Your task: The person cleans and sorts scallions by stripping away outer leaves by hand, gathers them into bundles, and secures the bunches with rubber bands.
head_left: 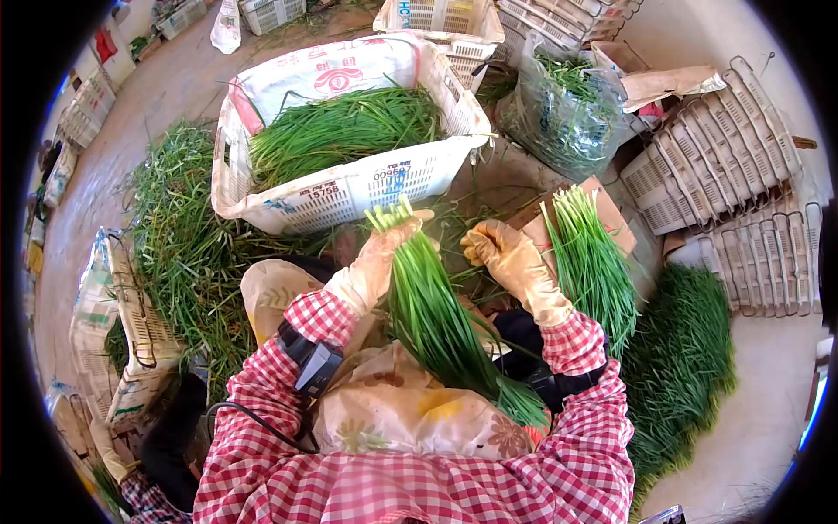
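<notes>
My left hand [384,253], in a pale rubber glove, is wrapped round a bunch of garlic chives [430,306] close to its white stem ends. The green leaves hang down over my lap. Just right of the bunch and apart from it is my right hand [502,249], gloved too, its fingers curled together; what they hold, if anything, is hidden. A second bunch of garlic chives [594,262] lies on a piece of cardboard [616,218] to the right of that hand, white ends pointing away from me.
Ahead stands a white plastic crate [349,190] with chives inside. Loose trimmings [188,227] are heaped at left, and a large chive pile [681,367] lies at right. A clear bag [567,113] and stacked crates [716,148] stand at back right. Another person's gloved hand [112,452] shows lower left.
</notes>
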The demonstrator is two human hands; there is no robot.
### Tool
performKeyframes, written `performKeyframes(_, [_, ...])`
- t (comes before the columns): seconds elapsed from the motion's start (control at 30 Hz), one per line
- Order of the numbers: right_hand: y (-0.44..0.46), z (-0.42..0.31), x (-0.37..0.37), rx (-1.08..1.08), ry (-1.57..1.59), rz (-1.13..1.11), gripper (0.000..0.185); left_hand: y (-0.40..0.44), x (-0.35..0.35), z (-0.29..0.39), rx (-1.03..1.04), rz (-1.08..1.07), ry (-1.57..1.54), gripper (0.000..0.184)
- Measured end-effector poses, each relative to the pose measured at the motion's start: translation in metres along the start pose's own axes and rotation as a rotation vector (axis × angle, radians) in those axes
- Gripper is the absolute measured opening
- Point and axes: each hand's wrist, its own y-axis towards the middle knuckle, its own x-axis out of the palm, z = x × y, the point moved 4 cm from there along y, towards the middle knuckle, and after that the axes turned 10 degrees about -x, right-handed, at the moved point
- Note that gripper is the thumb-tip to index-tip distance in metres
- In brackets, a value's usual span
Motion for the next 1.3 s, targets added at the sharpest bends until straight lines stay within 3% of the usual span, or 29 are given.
performKeyframes(0.03, [0.003,-0.031,-0.003,0.013,0.089,0.010,0.028,0.001,0.001,0.001,0.060,-0.011,0.001,0.052])
performKeyframes(0.13, [0.003,-0.076,0.013,-0.032,-0.325,-0.240,0.034,0.004,0.006,0.000,0.186,-0.053,-0.061,0.052])
performKeyframes(0.23, [0.007,-0.067,0.020,-0.108,-0.196,-0.204,0.033,-0.004,0.024,0.007,0.056,-0.222,-0.149,0.056])
performKeyframes(0.33, [0.005,-0.043,0.022,0.212,0.187,-0.264,0.032,-0.015,0.033,0.011,0.004,-0.259,-0.185,0.067])
performKeyframes(0.43, [0.007,-0.051,0.012,0.335,0.202,-0.292,0.027,-0.016,0.028,0.009,0.076,-0.280,-0.017,0.069])
performKeyframes(0.47, [0.009,-0.059,0.006,0.311,0.061,-0.269,0.025,-0.015,0.028,0.013,0.117,-0.255,0.068,0.068])
performKeyframes(0.57, [0.019,-0.070,-0.005,-0.180,-0.269,-0.266,0.023,-0.016,0.025,0.011,0.081,-0.148,0.131,0.061])
performKeyframes(0.63, [0.030,-0.093,-0.017,-0.726,-0.957,-0.068,0.009,-0.009,0.008,0.004,0.076,-0.187,0.182,0.066])
performKeyframes(0.7, [0.044,-0.108,-0.033,-0.556,-1.598,0.117,0.010,-0.008,0.005,0.003,0.065,-0.171,0.148,0.067])
performKeyframes(0.77, [0.052,-0.098,-0.046,-0.451,-1.481,0.065,0.013,-0.011,0.007,0.003,0.079,-0.173,0.031,0.069])
performKeyframes(0.83, [0.043,-0.090,-0.033,-0.343,-1.438,0.022,0.034,-0.011,0.008,0.001,0.046,-0.111,-0.090,0.076])
performKeyframes(0.9, [0.032,-0.083,-0.017,-0.372,-0.669,-0.063,0.033,-0.011,0.011,0.003,0.025,-0.137,-0.224,0.072])
performKeyframes(0.97, [0.017,-0.080,0.013,-0.162,0.095,-0.187,0.038,-0.014,0.012,0.005,0.073,-0.138,-0.220,0.069])
performKeyframes(1.03, [0.009,-0.081,0.033,-0.184,-0.058,-0.160,0.040,-0.012,0.014,0.008,0.187,-0.084,-0.208,0.067])
performKeyframes(1.1, [0.007,-0.082,0.041,-0.180,-0.381,-0.268,0.042,-0.012,0.016,0.007,0.164,-0.132,-0.226,0.068])
performKeyframes(1.17, [0.008,-0.080,0.041,-0.194,-0.383,-0.277,0.037,-0.012,0.018,0.006,0.148,-0.178,-0.248,0.069])
performKeyframes(1.27, [0.013,-0.077,0.035,0.147,-0.020,-0.355,0.028,-0.014,0.022,0.009,0.155,-0.138,-0.208,0.073])
performKeyframes(1.3, [0.015,-0.074,0.034,0.197,-0.027,-0.370,0.028,-0.015,0.024,0.010,0.153,-0.133,-0.192,0.074])
